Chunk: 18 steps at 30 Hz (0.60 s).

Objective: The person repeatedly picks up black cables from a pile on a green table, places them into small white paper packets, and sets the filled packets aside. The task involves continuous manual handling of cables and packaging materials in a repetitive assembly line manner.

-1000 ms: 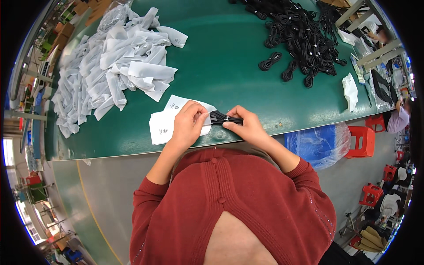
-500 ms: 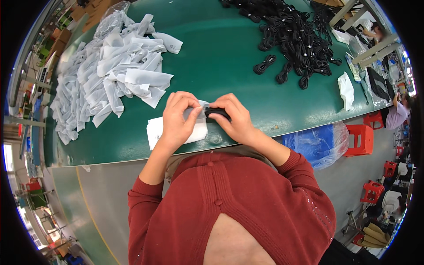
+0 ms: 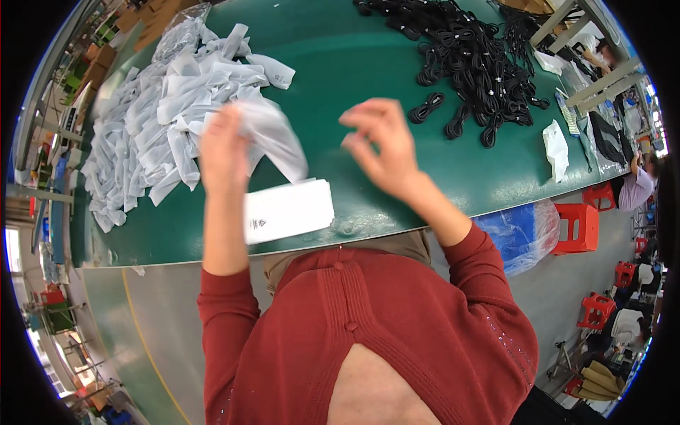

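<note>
My left hand [image 3: 225, 152], smeared by motion, holds one end of a translucent plastic bag [image 3: 280, 142] over the near edge of a heap of filled white translucent bags [image 3: 177, 92]. What is inside the held bag is too blurred to make out. To the right, my right hand [image 3: 386, 145] is raised over the green table [image 3: 340, 71] with its fingers apart and nothing in them. Between my forearms, by the table's near edge, lies a stack of flat white bags [image 3: 294, 209] with small dark print.
Bundled black cables [image 3: 482, 64] form a pile at the far right, with one bundle [image 3: 426, 108] at its near side. A crumpled white bag [image 3: 555, 150] lies by the right edge. Beyond that edge stand a blue plastic-lined container [image 3: 513, 230] and a red stool [image 3: 577, 227].
My left hand has moved left and away from me, carrying the bag. The right hand has let go of the black cable bundle at the bag's mouth and lifted off, its fingers opening.
</note>
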### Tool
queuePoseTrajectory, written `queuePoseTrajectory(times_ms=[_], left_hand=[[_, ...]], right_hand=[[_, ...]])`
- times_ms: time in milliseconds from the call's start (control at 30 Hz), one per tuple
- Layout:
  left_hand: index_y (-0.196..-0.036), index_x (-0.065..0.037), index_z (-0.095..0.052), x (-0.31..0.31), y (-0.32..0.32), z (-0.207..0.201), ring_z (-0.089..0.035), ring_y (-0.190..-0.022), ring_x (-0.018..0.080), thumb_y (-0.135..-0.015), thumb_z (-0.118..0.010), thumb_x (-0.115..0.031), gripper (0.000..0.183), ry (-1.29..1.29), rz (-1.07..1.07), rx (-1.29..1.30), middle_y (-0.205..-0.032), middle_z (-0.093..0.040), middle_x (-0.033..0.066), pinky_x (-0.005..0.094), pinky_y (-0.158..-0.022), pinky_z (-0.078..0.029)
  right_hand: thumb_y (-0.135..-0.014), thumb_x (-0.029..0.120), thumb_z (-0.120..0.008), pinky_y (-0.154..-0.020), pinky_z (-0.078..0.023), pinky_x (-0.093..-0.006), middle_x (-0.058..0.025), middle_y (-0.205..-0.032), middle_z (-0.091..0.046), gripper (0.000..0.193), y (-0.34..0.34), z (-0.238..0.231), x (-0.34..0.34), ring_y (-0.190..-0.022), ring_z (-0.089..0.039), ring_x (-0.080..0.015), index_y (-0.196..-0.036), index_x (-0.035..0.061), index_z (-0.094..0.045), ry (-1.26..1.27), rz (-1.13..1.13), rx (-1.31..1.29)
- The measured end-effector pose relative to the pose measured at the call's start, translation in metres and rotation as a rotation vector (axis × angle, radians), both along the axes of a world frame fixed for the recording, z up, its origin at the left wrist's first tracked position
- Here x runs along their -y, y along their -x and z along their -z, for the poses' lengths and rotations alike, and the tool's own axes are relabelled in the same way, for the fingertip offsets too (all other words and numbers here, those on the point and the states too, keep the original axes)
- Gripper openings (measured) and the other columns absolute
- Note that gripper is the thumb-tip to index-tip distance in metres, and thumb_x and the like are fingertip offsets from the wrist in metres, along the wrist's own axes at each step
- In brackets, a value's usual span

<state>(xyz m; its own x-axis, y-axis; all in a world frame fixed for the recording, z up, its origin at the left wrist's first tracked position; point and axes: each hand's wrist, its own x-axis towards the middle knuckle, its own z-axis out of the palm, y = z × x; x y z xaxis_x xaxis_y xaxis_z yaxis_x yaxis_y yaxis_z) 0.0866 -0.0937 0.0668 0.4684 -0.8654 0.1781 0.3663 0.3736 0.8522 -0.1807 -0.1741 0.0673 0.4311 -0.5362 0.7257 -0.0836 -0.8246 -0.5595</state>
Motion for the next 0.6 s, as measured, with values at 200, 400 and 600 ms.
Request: queuePoseTrajectory(times_ms=[200, 400, 600], left_hand=[[-0.117, 0.000, -0.063, -0.032, -0.009, -0.026, -0.059, -0.105, 0.0173, -0.097, -0.060, -0.013, 0.025, -0.145, -0.683, 1.013, -0.110, -0.063, 0.0071, 0.0286, -0.092, -0.046], [-0.092, -0.002, -0.065, -0.079, 0.081, 0.036, -0.060, -0.083, 0.0235, -0.080, -0.072, -0.002, 0.014, -0.186, 0.069, 1.233, -0.092, -0.062, 0.0097, 0.0335, -0.071, -0.049], [-0.085, -0.001, -0.065, -0.082, 0.093, 0.066, -0.059, -0.076, 0.0231, -0.080, -0.071, 0.000, 0.009, -0.176, -0.015, 1.312, -0.083, -0.060, 0.0101, 0.0334, -0.067, -0.048]], right_hand=[[-0.093, 0.048, -0.060, -0.054, -0.054, -0.0439, -0.0205, -0.087, -0.062, 0.046, 0.075, 0.050, 0.097, -0.065, -0.066, -0.0369, -0.122, 0.0127, -0.058, 0.075, 0.782, -0.814], [-0.084, 0.029, -0.070, -0.056, -0.054, -0.0454, -0.0231, -0.085, -0.060, 0.043, 0.081, 0.073, 0.084, -0.069, -0.066, -0.0378, -0.110, -0.0003, -0.052, 0.046, 0.678, -0.816], [-0.088, 0.007, -0.057, -0.067, -0.052, -0.0426, -0.0197, -0.081, -0.065, 0.024, 0.059, 0.061, 0.026, -0.074, -0.066, -0.0345, -0.110, -0.0008, -0.055, -0.358, 0.286, -0.426]])
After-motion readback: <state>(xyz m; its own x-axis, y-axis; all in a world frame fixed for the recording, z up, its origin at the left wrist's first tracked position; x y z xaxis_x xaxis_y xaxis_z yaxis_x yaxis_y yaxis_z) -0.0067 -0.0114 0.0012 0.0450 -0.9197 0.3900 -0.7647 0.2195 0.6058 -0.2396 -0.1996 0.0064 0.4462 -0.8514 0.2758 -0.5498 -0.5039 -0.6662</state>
